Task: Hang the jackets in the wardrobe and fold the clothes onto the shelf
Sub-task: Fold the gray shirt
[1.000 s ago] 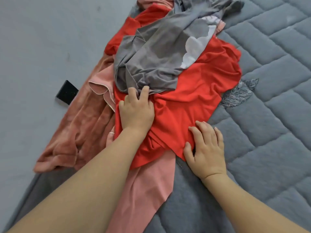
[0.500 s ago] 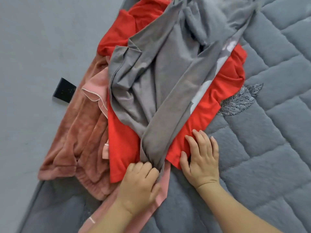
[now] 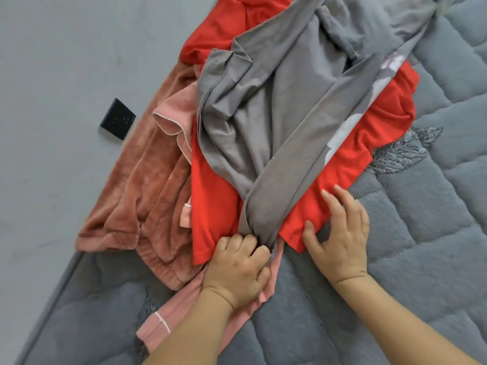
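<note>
- On the quilted grey bed (image 3: 421,272), the grey garment (image 3: 276,122) now lies drawn out long over the red garment (image 3: 216,206), where a second ago it sat bunched further up the pile.
- The left hand (image 3: 237,270) has come back toward the body; its grip is closed round the grey garment's gathered lower end.
- The right hand (image 3: 340,233) stays flat, fingers spread and relaxed, pressing the red garment's hem.
- A rust velvet garment (image 3: 137,196) and a pink garment (image 3: 174,119) lie beside them, near the wall's black socket (image 3: 117,119).
</note>
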`<control>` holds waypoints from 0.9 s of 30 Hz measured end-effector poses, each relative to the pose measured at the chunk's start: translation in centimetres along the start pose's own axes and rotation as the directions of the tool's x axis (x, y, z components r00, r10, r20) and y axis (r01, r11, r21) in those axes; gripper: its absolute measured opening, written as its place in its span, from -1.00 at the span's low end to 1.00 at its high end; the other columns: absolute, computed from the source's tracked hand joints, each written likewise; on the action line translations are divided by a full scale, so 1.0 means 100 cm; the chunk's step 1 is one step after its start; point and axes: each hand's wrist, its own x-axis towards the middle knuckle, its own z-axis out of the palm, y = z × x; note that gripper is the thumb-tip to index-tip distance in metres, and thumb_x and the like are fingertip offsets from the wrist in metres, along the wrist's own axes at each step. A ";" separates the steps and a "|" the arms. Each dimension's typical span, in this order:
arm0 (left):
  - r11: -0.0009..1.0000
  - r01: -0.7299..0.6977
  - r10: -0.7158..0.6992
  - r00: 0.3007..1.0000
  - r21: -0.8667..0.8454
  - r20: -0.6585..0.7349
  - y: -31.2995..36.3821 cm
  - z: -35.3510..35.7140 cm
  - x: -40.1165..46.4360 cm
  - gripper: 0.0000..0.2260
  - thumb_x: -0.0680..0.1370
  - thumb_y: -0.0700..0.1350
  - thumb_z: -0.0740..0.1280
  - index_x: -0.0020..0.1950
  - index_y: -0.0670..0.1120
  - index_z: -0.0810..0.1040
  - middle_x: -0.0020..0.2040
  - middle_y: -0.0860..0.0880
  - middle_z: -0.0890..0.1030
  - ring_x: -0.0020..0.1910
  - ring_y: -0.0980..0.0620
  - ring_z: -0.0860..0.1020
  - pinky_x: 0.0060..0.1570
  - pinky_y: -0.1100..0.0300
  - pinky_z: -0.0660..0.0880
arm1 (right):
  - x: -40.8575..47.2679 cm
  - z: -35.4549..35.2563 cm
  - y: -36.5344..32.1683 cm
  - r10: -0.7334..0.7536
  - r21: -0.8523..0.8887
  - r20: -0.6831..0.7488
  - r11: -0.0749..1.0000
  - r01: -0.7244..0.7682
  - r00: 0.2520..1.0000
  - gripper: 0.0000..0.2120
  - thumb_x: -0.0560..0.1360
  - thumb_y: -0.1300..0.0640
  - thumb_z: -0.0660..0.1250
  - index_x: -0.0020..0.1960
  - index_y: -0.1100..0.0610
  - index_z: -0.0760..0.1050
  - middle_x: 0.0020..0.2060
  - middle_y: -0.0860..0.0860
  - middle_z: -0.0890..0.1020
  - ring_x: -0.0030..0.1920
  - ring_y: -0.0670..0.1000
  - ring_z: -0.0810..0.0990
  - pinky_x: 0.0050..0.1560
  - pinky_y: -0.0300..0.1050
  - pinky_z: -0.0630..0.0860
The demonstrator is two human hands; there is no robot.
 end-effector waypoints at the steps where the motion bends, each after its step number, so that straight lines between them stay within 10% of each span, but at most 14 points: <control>1: 1.000 -0.004 0.004 1.000 0.002 -0.008 0.000 0.000 0.000 -0.87 0.38 0.04 0.27 -0.23 -0.01 0.48 -0.22 -0.05 0.48 -0.21 -0.08 0.36 -0.21 0.02 0.23 | 0.017 -0.001 0.001 -0.052 0.001 -0.015 0.999 0.052 0.999 -0.44 0.41 0.09 0.33 0.39 0.12 0.36 0.38 0.20 0.41 0.39 0.15 0.37 0.48 0.20 0.17; 7: 0.999 -0.011 0.009 0.998 -0.035 -0.061 -0.002 0.007 -0.002 -0.88 0.40 0.01 0.29 -0.21 -0.02 0.47 -0.20 -0.05 0.48 -0.21 -0.10 0.39 -0.20 0.01 0.27 | 0.116 0.037 0.005 -0.425 -0.196 0.233 0.860 0.471 0.874 -0.50 0.54 0.25 0.17 0.48 0.18 0.30 0.43 0.19 0.37 0.48 0.21 0.27 0.51 0.19 0.04; 16: 0.998 -0.027 0.021 0.993 -0.051 -0.118 -0.003 0.010 -0.002 -0.89 0.41 -0.01 0.29 -0.22 -0.04 0.48 -0.22 -0.07 0.47 -0.22 -0.12 0.40 -0.19 0.00 0.28 | 0.103 0.036 0.007 -0.329 -0.379 0.099 0.860 0.342 0.939 -0.92 0.42 0.24 0.31 -0.11 0.20 0.44 -0.10 0.20 0.49 0.02 0.23 0.43 0.00 0.12 0.25; 27: 0.995 0.037 -0.031 0.997 0.089 -0.068 0.008 -0.019 -0.013 -0.80 0.45 0.03 0.27 -0.18 -0.08 0.55 -0.16 -0.14 0.54 -0.19 -0.18 0.47 -0.20 0.00 0.28 | -0.055 -0.083 0.000 0.002 -0.530 0.486 0.796 0.293 0.874 -0.80 0.33 0.05 0.46 -0.24 0.21 0.60 -0.26 0.16 0.59 -0.08 0.25 0.51 -0.06 0.06 0.39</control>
